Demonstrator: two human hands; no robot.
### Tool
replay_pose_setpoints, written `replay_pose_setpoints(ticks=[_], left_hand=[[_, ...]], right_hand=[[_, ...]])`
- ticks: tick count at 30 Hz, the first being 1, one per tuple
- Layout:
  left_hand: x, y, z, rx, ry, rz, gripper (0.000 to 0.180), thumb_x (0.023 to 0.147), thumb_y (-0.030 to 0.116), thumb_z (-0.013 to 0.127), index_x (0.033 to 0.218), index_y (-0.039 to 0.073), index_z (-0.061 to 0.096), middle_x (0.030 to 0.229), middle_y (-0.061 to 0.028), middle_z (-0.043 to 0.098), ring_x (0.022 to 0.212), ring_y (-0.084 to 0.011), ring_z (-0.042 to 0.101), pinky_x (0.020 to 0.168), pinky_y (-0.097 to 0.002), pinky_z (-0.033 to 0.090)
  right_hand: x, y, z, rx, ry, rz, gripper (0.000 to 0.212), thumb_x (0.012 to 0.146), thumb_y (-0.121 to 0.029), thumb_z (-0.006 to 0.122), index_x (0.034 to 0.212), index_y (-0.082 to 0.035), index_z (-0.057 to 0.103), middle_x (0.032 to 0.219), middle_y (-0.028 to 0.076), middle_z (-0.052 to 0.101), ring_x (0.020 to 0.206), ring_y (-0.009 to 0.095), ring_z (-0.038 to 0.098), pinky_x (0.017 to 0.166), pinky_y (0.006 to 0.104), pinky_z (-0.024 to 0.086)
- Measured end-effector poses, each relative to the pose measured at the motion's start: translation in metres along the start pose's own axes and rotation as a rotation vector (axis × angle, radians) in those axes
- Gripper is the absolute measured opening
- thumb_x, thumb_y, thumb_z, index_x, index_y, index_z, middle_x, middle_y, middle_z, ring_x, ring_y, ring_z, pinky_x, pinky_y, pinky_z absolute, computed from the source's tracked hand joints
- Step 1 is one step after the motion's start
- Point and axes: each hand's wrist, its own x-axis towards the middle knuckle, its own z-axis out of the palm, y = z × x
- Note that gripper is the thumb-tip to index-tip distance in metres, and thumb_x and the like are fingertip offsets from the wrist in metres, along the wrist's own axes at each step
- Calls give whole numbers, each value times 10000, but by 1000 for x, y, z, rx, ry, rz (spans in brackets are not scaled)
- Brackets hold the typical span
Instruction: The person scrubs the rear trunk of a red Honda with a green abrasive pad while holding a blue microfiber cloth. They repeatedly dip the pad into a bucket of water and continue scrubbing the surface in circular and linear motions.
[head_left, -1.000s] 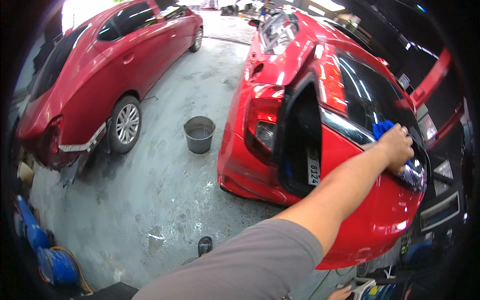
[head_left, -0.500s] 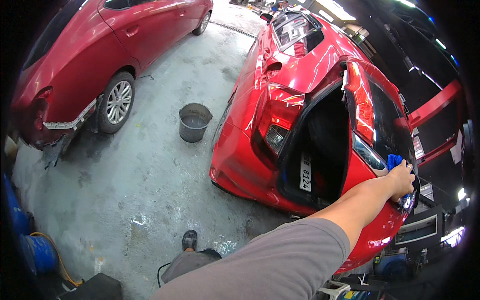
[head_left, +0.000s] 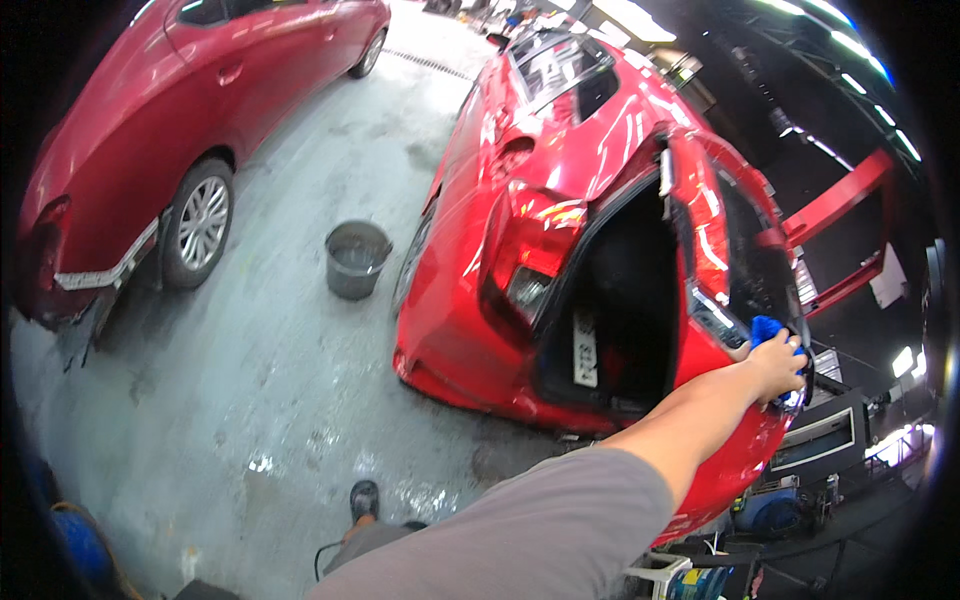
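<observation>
My right arm reaches across the raised tailgate of a damaged red car. My right hand [head_left: 774, 367] is closed over a bundled blue cloth [head_left: 764, 329] and presses it on the tailgate [head_left: 741, 397], just past the end of the chrome trim [head_left: 716, 318]. The fingers bend round its far side; part of the cloth is hidden under the hand. The tailgate's red lamp [head_left: 694, 213] is nearby. Below it gapes the dark trunk opening [head_left: 628, 300], with a white number plate [head_left: 585, 350] inside. My left hand is out of view.
A grey bucket [head_left: 350, 282] stands on the wet floor [head_left: 230, 370]. Another red car [head_left: 120, 170], its rear bumper off, is at the left. One of my shoes [head_left: 365, 497] shows below. A blue drum-like object [head_left: 88, 545] is at lower left; a red lift post [head_left: 845, 200] rises at right.
The view has shifted, so both cars and the bucket appear further left and slightly lower. My right hand stays with the blue cloth at about the same spot on the tailgate.
</observation>
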Motion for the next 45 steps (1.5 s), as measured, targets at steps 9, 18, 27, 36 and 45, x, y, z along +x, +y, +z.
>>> replay_pose_setpoints(ticks=[9, 18, 27, 36, 45], left_hand=[[-7, 2, -18, 77, -36, -25, 986, 645, 532, 1036, 1539, 388, 645, 1814, -202, 350, 1493, -445, 547, 1141, -542, 487], [7, 14, -14, 249, -92, -95, 628, 736, 559, 956, 1270, 275, 788, 1302, -68, 698, 1338, -369, 614, 1059, -535, 512], [-55, 136, 59, 149, -145, 173, 373, 775, 425, 900, 1043, 189, 793, 1077, -67, 738, 1105, -330, 698, 986, -504, 559], [21, 266, 243, 154, -303, -238, 390, 823, 428, 876, 1044, 119, 786, 1089, -147, 768, 1064, -383, 744, 931, -519, 621], [-19, 201, 91, 497, -447, -281, 323, 805, 452, 880, 924, 165, 796, 974, -103, 773, 959, -331, 792, 814, -512, 648]], right_hand=[[15, 0, 18, 66, -57, 50, 644, 1180, -392, 541, 1635, 60, 483, 1649, 261, 547, 1486, 417, 550, 1143, 562, 501], [38, 65, 19, 263, -145, 104, 619, 1174, -370, 555, 1633, 40, 492, 1637, 241, 566, 1465, 413, 570, 1102, 580, 539], [33, 390, -7, 848, -186, 557, 596, 1167, -347, 570, 1632, 21, 501, 1624, 220, 585, 1444, 409, 589, 1060, 598, 577], [178, 52, -129, 1253, -332, -264, 625, 1222, -444, 493, 1776, -185, 362, 1708, 82, 517, 1347, 331, 699, 1031, 440, 565], [172, -128, -129, 1086, -361, -846, 491, 1206, -213, 531, 1661, -28, 530, 1688, 193, 576, 1480, 338, 638, 1185, 457, 532]])
